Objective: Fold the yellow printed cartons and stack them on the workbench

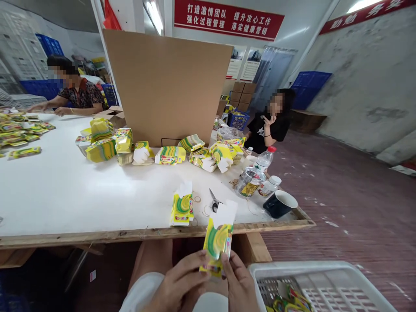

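Note:
A small yellow-and-green carton [217, 242] is held over my lap, just in front of the table edge, with its white top flap standing up. My left hand [182, 279] grips its lower left side, fingers across the bottom. On the lower right, my right hand [238, 277] pinches it with the thumb on the front face. Beyond the held carton, a short stack of similar cartons [182, 208] lies near the table's front edge. Scissors [214, 200] lie beside that stack, along with a few loose rubber bands [197, 199].
Bundled cartons [170, 155] line the table before a tall cardboard sheet [169, 86]. A dark mug [280, 203], a plastic jar [250, 182] and bottles stand at the right corner. A white basket [325, 268] holding cartons sits at lower right. Two people sit beyond the table.

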Available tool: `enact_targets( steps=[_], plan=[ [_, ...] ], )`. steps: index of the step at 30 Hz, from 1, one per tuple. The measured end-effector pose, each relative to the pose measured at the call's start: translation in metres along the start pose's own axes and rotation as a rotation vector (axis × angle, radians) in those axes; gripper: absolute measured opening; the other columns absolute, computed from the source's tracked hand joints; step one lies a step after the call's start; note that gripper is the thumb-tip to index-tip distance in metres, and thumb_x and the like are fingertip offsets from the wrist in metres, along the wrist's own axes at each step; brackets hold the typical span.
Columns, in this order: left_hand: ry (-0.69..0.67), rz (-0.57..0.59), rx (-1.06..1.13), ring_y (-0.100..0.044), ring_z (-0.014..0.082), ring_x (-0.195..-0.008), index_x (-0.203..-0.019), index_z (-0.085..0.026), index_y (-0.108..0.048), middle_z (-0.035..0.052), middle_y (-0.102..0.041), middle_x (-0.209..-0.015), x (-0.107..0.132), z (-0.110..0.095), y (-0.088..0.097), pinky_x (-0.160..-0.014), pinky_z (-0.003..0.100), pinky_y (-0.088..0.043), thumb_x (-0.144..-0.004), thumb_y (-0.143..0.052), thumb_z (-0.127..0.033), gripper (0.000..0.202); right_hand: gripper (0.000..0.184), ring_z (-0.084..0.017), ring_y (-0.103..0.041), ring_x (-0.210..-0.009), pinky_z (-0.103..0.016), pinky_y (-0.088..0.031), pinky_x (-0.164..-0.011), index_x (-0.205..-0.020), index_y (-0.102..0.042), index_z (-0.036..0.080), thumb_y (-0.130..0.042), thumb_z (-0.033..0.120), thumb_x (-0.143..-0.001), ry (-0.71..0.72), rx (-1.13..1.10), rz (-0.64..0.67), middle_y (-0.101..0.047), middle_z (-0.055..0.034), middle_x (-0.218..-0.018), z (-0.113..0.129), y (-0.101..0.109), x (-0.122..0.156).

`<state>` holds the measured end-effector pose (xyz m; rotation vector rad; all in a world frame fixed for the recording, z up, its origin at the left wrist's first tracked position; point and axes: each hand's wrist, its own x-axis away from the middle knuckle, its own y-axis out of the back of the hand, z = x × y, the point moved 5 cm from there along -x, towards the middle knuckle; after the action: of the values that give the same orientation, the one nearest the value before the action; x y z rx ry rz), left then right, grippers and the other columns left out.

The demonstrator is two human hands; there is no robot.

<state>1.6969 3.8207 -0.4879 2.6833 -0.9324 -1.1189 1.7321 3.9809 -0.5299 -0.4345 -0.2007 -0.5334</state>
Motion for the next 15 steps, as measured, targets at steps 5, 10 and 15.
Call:
enact_targets(
  steps=[5, 10, 15],
  plan=[
    [0.465, -0.281, 0.631, -0.049, 0.0300, -0.133, -0.139, -0.027, -0.052, 0.0135, -0.053, -0.144, -0.011, 0.026, -0.001, -0.111, 0.044, -0.039, -0.087, -0.062, -0.038, 0.054, 0.052, -0.028, -0.072, -0.086, -0.036, -0.057, -0.075, -0.100, -0.066, 0.021, -0.082, 0.052, -0.063, 0.108, -0.013, -0.028, -0.077, -0.0093, -0.091, -0.007, -0.003, 0.005],
    [0.729, -0.152, 1.078, -0.059, 0.0319, -0.120, -0.124, -0.023, -0.067, 0.0150, -0.068, -0.125, -0.012, 0.028, -0.019, -0.108, 0.046, -0.039, -0.080, -0.069, -0.047, 0.050, 0.049, -0.026, -0.071, -0.081, -0.034, -0.055, -0.073, -0.095, -0.068, 0.021, -0.082, 0.055, -0.062, 0.084, -0.043, 0.046, -0.077, -0.0099, -0.090, -0.026, -0.018, 0.009],
    [0.718, -0.171, 1.090, -0.061, 0.0313, -0.115, -0.123, -0.022, -0.067, 0.0140, -0.069, -0.120, -0.013, 0.026, -0.017, -0.104, 0.042, -0.041, -0.073, -0.077, -0.045, 0.056, 0.049, -0.022, -0.068, -0.072, -0.029, -0.054, -0.067, -0.096, -0.074, 0.021, -0.079, 0.057, -0.065, 0.188, 0.123, -0.011, -0.076, -0.0090, -0.088, -0.014, -0.014, 0.011]
  ],
)
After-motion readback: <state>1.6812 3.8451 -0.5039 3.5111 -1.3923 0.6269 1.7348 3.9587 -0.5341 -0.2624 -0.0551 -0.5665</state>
